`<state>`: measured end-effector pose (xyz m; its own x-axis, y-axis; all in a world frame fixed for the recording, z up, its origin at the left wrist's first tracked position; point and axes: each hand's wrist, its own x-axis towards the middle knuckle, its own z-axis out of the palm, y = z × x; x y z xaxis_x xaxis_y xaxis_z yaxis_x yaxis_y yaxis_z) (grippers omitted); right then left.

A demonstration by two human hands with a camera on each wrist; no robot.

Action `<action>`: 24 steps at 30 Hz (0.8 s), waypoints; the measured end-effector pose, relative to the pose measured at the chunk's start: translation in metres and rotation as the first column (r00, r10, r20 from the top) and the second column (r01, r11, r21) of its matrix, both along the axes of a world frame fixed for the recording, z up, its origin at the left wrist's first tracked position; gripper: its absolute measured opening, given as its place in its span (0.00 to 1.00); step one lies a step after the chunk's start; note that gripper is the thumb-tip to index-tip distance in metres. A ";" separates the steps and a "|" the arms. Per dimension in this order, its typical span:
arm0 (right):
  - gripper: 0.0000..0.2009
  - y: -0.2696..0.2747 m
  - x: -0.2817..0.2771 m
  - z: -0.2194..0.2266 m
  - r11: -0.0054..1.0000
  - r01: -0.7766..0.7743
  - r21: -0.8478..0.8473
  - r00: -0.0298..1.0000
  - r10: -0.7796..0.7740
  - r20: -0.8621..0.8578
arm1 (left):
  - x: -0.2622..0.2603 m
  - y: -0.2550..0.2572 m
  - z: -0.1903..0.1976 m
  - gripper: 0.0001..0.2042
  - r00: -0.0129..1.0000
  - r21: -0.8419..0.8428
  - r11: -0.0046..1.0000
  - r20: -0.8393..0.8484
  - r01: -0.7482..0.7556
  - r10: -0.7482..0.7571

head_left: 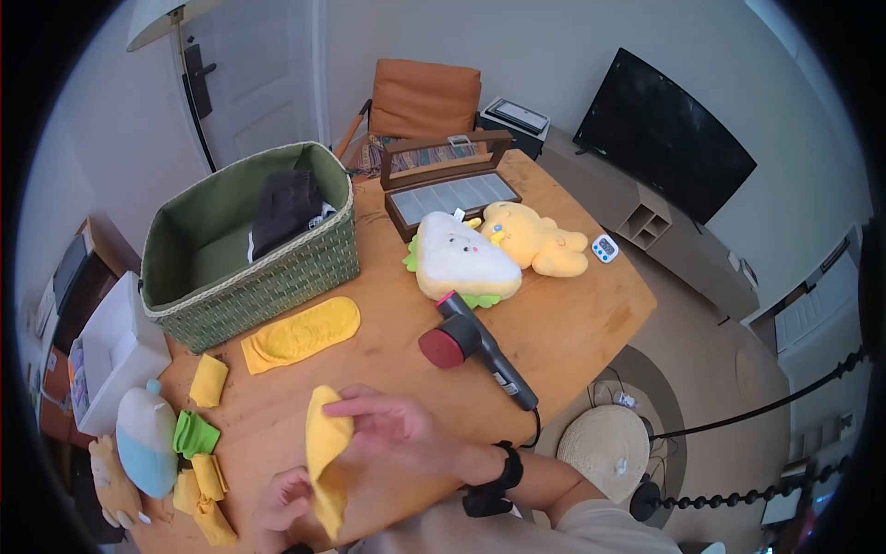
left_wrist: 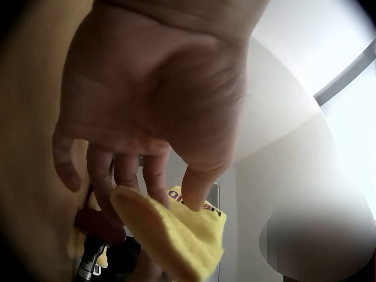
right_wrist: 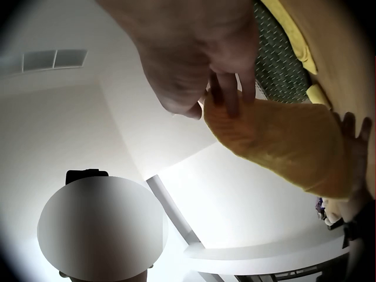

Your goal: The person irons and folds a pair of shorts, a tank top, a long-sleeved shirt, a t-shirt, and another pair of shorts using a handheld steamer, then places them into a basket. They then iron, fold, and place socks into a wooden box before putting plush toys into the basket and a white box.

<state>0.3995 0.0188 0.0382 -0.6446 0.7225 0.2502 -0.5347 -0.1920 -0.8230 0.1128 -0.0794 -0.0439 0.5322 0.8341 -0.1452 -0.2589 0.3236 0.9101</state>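
Observation:
A yellow sock (head_left: 328, 462) hangs upright between my hands over the near edge of the table. My right hand (head_left: 397, 429) pinches its upper end, thumb and fingers on either side of the fabric. Lower down, my left hand (head_left: 281, 503) holds the other end; in the left wrist view its thumb lies over the sock (left_wrist: 197, 235) near printed letters. The right wrist view shows the sock (right_wrist: 282, 141) stretched flat between both hands. Another yellow sock (head_left: 305, 334) lies flat on the table. Folded yellow bundles (head_left: 210, 380) and a green bundle (head_left: 196, 434) sit to the left.
A green woven basket (head_left: 268, 286) with dark cloth (head_left: 284, 212) inside stands at the back left. Plush toys (head_left: 466, 258), a divided wooden box (head_left: 452, 198), a corded handheld appliance (head_left: 494, 355) and a small timer (head_left: 604, 247) occupy the table (head_left: 591, 319). A white bin (head_left: 120, 342) is at left.

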 end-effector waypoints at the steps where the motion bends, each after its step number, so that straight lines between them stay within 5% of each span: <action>1: 0.23 -0.001 0.010 -0.004 0.999 0.032 0.006 0.999 -0.032 -0.008 | 0.001 0.000 -0.004 0.27 0.977 0.056 0.992 0.187 -0.110 0.097; 6: 0.20 -0.010 0.047 -0.021 0.974 0.213 -0.070 0.968 -0.201 0.147 | -0.002 0.017 0.028 0.17 0.978 -0.029 0.978 -0.023 -0.208 0.207; 8: 0.19 -0.010 0.056 -0.031 0.961 0.260 -0.098 0.952 -0.238 0.192 | 0.006 0.030 0.035 0.17 0.880 0.057 0.895 -0.166 -0.442 0.445; 9: 0.17 -0.010 0.059 -0.034 0.933 0.360 -0.003 0.859 -0.331 0.392 | 0.007 0.035 0.038 0.17 0.871 0.052 0.887 -0.172 -0.459 0.461; 10: 0.16 -0.010 0.064 -0.035 0.891 0.437 0.121 0.711 -0.425 0.560 | 0.009 0.043 0.040 0.18 0.791 0.178 0.869 -0.361 -0.462 0.494; 11: 0.16 -0.013 0.071 -0.033 0.895 0.429 0.119 0.716 -0.417 0.560 | 0.012 0.048 0.042 0.18 0.670 0.299 0.851 -0.526 -0.431 0.524; 13: 0.13 -0.019 0.086 -0.025 0.730 0.042 0.682 0.098 -0.683 0.724 | 0.020 0.050 0.043 0.20 0.585 0.424 0.815 -0.568 -0.394 0.579; 15: 0.10 -0.021 0.102 -0.018 0.778 0.262 0.571 0.020 -0.596 0.803 | 0.019 0.049 0.034 0.19 0.516 0.431 0.846 -0.670 -0.315 0.534; 17: 0.13 -0.016 0.122 -0.021 0.591 0.346 0.729 -0.054 -0.763 0.644 | 0.018 0.049 0.034 0.20 0.475 0.440 0.847 -0.701 -0.300 0.532; 18: 0.13 -0.011 0.129 -0.020 0.603 0.340 0.722 -0.044 -0.756 0.653 | 0.021 0.051 0.039 0.19 0.464 0.422 0.858 -0.722 -0.292 0.513; 20: 0.18 0.004 0.142 -0.016 0.418 0.151 0.896 -0.341 -0.828 0.444 | 0.022 0.056 0.043 0.18 0.449 0.405 0.866 -0.742 -0.294 0.499; 21: 0.18 0.010 0.152 -0.021 0.419 0.146 0.896 -0.334 -0.832 0.444 | 0.022 0.059 0.043 0.15 0.438 0.394 0.873 -0.757 -0.287 0.485; 23: 0.23 0.022 0.167 -0.030 0.738 0.166 0.654 -0.137 -0.639 0.757 | 0.022 0.063 0.040 0.12 0.430 0.382 0.879 -0.768 -0.287 0.474; 24: 0.25 0.028 0.169 -0.028 0.821 0.136 0.555 -0.093 -0.547 0.832 | 0.022 0.064 0.037 0.09 0.411 0.381 0.887 -0.788 -0.261 0.459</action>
<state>0.5684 0.0465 0.0101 -0.0884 0.9867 -0.1360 0.8352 -0.0010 -0.5499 0.1350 -0.0149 -0.0064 -0.1261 0.9770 -0.1721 0.6039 0.2133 0.7680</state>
